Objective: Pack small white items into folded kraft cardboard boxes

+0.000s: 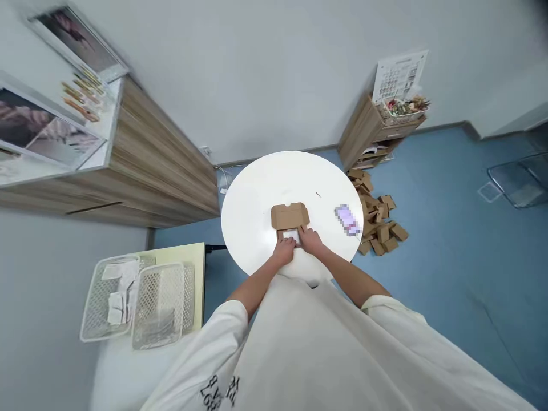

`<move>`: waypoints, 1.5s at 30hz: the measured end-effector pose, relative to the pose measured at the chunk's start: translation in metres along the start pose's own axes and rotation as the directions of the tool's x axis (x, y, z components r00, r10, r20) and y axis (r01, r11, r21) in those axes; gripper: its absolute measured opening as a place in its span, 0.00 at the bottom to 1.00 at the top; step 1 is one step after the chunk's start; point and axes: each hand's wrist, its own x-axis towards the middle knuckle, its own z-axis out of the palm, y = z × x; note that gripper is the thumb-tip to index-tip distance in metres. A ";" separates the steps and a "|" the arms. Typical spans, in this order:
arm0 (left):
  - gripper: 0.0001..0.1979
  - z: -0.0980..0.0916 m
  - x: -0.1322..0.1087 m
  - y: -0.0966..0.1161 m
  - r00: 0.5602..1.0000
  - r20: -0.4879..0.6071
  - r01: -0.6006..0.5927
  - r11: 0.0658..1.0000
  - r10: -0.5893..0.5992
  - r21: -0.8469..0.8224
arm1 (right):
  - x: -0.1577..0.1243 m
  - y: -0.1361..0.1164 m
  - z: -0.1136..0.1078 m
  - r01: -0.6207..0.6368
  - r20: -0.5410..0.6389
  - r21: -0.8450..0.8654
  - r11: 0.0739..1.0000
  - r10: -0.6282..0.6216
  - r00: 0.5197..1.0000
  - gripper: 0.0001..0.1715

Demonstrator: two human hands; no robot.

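Observation:
A small brown cardboard box (290, 217) lies on the white round table (257, 188) right in front of me, its flap lid folded back away from my body. A flat white item (291, 234) shows inside it; its kind is too small to make out. My left hand (284, 251) is closed about the front left corner, with its fingertips reaching over the white item. At the right side, my right hand (310, 240) grips the wall near the lid's fold. Both hands partly cover the box.
A phone-like blurred purple object (347, 220) and a small dark object (318, 194) lie on the tabletop. Many folded cardboard boxes (381, 225) are heaped on the floor to the right. White baskets (158, 305) stand at left; a wooden cabinet (166, 154) rises behind.

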 end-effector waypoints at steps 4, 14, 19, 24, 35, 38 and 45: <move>0.16 -0.003 -0.001 -0.016 0.962 -0.196 0.132 0.952 -0.190 -0.275 | -0.005 0.012 -0.001 -0.067 -0.116 0.168 0.984 0.088 0.989 0.28; 0.20 -0.043 0.022 -0.070 0.691 -0.016 0.237 0.247 -0.723 -0.940 | 0.028 0.021 -0.030 -0.125 -0.117 0.857 0.499 0.426 0.897 0.37; 0.29 -0.046 0.020 -0.063 0.782 0.058 0.180 0.137 -0.620 -0.974 | 0.023 0.013 -0.036 -0.163 0.021 0.941 0.297 0.429 0.903 0.38; 0.38 -0.055 0.015 -0.064 0.824 0.144 0.204 0.051 -0.547 -0.978 | 0.016 0.006 -0.047 -0.230 0.139 0.952 0.204 0.382 0.914 0.40; 0.43 -0.069 0.009 -0.071 0.849 0.188 0.198 -0.033 -0.494 -0.980 | 0.022 0.001 -0.058 -0.202 0.151 0.973 0.107 0.367 0.918 0.38; 0.43 -0.072 0.011 -0.076 0.859 0.186 0.171 -0.075 -0.476 -0.982 | 0.025 0.003 -0.062 -0.204 0.170 0.978 0.049 0.381 0.909 0.39; 0.32 -0.068 0.008 -0.081 0.868 0.056 0.089 0.043 -0.493 -0.995 | 0.019 0.005 -0.057 -0.197 0.165 0.979 0.058 0.351 0.922 0.37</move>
